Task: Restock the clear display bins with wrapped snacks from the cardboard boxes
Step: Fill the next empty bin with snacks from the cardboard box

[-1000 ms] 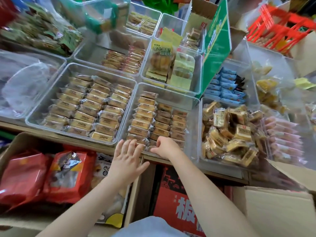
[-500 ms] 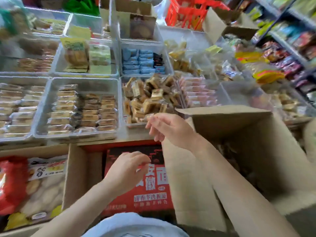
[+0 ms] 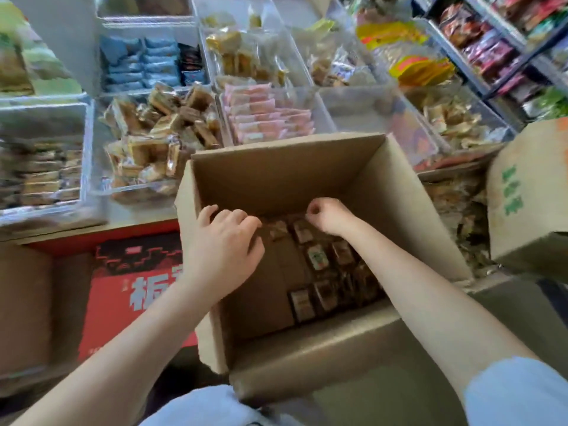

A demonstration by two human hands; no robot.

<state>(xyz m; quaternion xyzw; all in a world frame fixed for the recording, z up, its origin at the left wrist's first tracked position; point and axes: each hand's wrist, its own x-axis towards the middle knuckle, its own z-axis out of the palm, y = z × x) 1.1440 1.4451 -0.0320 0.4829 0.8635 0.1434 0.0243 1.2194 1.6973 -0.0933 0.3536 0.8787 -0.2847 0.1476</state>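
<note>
An open cardboard box (image 3: 276, 173) stands in front of me, with several dark wrapped snacks (image 3: 318, 256) lying on the right side of its bottom. My left hand (image 3: 224, 241) reaches in over the left wall, fingers loosely spread, tips near the snacks. My right hand (image 3: 329, 216) is down by the far wall with its fingers curled onto the snacks; whether it holds one is hidden. Behind the box sit clear display bins: one of brown wrapped squares (image 3: 159, 139), one of pink packets (image 3: 264, 115), one nearly bare (image 3: 362, 118).
A red printed carton (image 3: 135, 290) lies left of the box, beside a brown carton wall (image 3: 24, 305). Another cardboard box with green print (image 3: 528, 195) stands at the right. Shelves of packaged goods (image 3: 507, 56) run along the far right. More filled bins (image 3: 40, 167) stretch left.
My view swung right from the bins to the open box. Both hands left the bin of stacked bars and dropped into the box, down to the snacks at its bottom.
</note>
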